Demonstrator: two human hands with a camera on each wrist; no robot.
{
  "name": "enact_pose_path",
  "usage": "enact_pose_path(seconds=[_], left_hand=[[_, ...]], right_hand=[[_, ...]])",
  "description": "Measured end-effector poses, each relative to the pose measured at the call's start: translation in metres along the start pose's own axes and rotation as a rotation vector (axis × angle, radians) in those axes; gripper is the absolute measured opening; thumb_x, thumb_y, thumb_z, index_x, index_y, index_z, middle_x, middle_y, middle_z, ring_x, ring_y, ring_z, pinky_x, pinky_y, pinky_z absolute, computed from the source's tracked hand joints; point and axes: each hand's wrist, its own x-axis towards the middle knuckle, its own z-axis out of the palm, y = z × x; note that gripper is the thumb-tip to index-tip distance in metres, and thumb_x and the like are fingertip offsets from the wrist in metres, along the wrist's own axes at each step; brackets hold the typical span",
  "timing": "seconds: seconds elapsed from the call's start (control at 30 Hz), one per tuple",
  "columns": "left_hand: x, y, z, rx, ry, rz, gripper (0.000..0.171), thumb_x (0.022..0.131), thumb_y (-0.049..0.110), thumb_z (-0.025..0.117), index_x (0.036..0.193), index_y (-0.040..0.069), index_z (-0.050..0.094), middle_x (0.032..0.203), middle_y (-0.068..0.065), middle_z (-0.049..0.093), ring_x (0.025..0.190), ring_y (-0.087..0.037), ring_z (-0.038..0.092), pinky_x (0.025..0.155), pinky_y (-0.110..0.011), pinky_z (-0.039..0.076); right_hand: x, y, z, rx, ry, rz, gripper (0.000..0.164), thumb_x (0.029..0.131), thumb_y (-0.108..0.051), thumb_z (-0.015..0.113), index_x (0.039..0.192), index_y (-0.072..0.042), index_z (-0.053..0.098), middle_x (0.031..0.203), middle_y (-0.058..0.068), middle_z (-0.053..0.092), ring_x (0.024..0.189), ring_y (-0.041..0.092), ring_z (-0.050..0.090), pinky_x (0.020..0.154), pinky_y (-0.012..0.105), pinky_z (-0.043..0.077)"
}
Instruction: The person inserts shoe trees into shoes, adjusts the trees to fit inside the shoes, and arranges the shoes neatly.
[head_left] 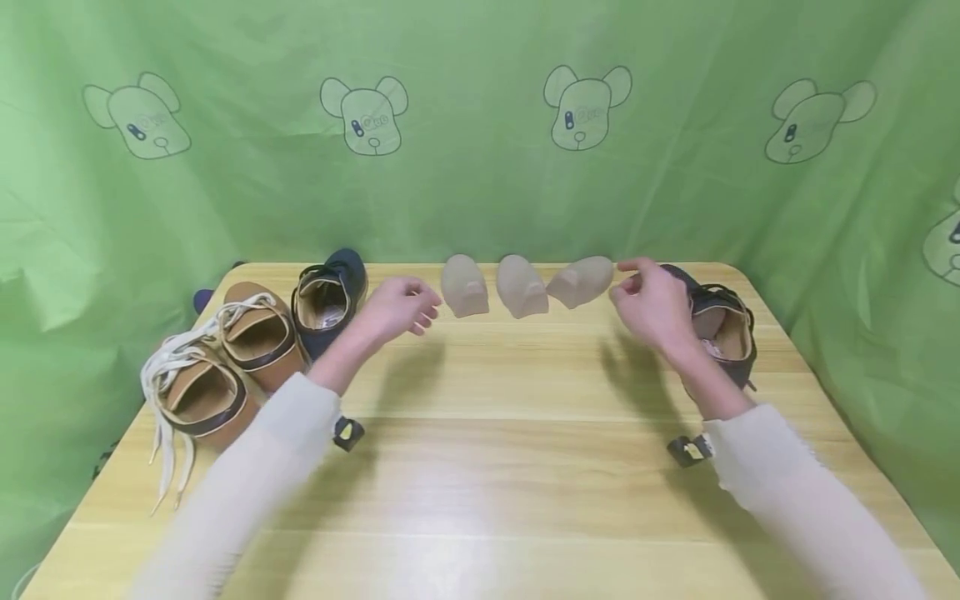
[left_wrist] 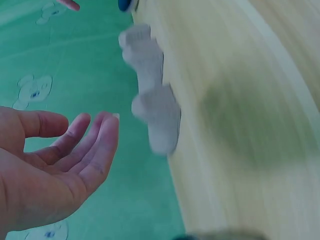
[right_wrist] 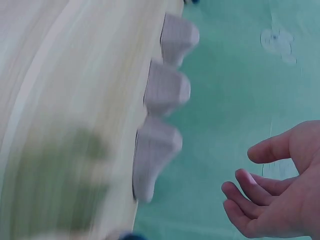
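Note:
My left hand [head_left: 401,310] hovers above the table between a navy shoe [head_left: 330,296] and the leftmost of three pale grey shoe-shaped inserts [head_left: 465,287]. Its fingers are loosely bent around nothing, as the left wrist view shows. The middle insert [head_left: 522,287] and the tilted right one [head_left: 581,282] stand along the far edge. My right hand [head_left: 651,307] is raised beside the right insert, thumb and fingers apart and nothing held. Partly behind that hand and forearm sits a dark laced shoe [head_left: 731,329], its pale lining showing.
At the left stand two brown shoes, the rear one [head_left: 258,325] and the front one [head_left: 202,396], with loose white laces [head_left: 167,383] trailing onto the wooden table [head_left: 480,500]. A green curtain [head_left: 480,183] with printed bear heads hangs behind and at both sides.

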Motion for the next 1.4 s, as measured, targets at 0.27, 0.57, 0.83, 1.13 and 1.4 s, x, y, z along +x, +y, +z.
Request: enact_pose_path(seconds=[0.27, 0.57, 0.83, 1.13, 1.4], left_hand=[[-0.02, -0.016, -0.043, 0.13, 0.112, 0.02, 0.028, 0.104, 0.013, 0.046, 0.119, -0.003, 0.065, 0.114, -0.025, 0.069, 0.101, -0.035, 0.069, 0.084, -0.038, 0.062], [-0.035, -0.038, -0.07, 0.162, 0.163, 0.003, 0.029, 0.105, 0.016, 0.048, 0.118, -0.003, 0.065, 0.101, -0.017, 0.068, 0.088, -0.023, 0.066, 0.077, -0.03, 0.061], [-0.042, -0.041, -0.087, 0.261, 0.241, 0.018, 0.032, 0.105, 0.019, 0.047, 0.12, -0.003, 0.064, 0.109, -0.023, 0.069, 0.097, -0.031, 0.067, 0.084, -0.037, 0.057], [-0.035, -0.05, -0.121, 0.436, 0.402, -0.033, 0.037, 0.101, 0.022, 0.045, 0.123, -0.001, 0.065, 0.12, -0.025, 0.065, 0.102, -0.037, 0.059, 0.083, -0.048, 0.049], [-0.025, -0.054, -0.139, 0.554, 0.402, -0.084, 0.042, 0.096, 0.022, 0.045, 0.127, -0.002, 0.061, 0.128, -0.027, 0.062, 0.117, -0.048, 0.056, 0.095, -0.059, 0.048]], right_hand=[[-0.004, -0.031, 0.044, 0.075, -0.113, -0.075, 0.043, 0.097, -0.024, 0.062, 0.133, -0.002, 0.06, 0.106, 0.019, 0.073, 0.095, 0.034, 0.07, 0.082, 0.047, 0.056], [-0.007, -0.05, 0.073, 0.163, -0.152, -0.142, 0.041, 0.095, -0.023, 0.067, 0.127, 0.003, 0.064, 0.09, 0.013, 0.071, 0.076, 0.025, 0.064, 0.066, 0.034, 0.053], [-0.01, -0.07, 0.095, 0.192, -0.211, -0.127, 0.042, 0.093, -0.02, 0.069, 0.127, 0.003, 0.063, 0.092, 0.012, 0.074, 0.079, 0.024, 0.067, 0.075, 0.037, 0.056], [-0.011, -0.108, 0.121, 0.242, -0.254, -0.136, 0.043, 0.1, -0.03, 0.063, 0.131, -0.002, 0.062, 0.085, 0.008, 0.07, 0.065, 0.018, 0.059, 0.056, 0.029, 0.049], [-0.003, -0.143, 0.143, 0.242, -0.254, -0.15, 0.063, 0.1, -0.049, 0.06, 0.141, -0.001, 0.053, 0.094, 0.008, 0.07, 0.084, 0.021, 0.067, 0.08, 0.038, 0.058]])
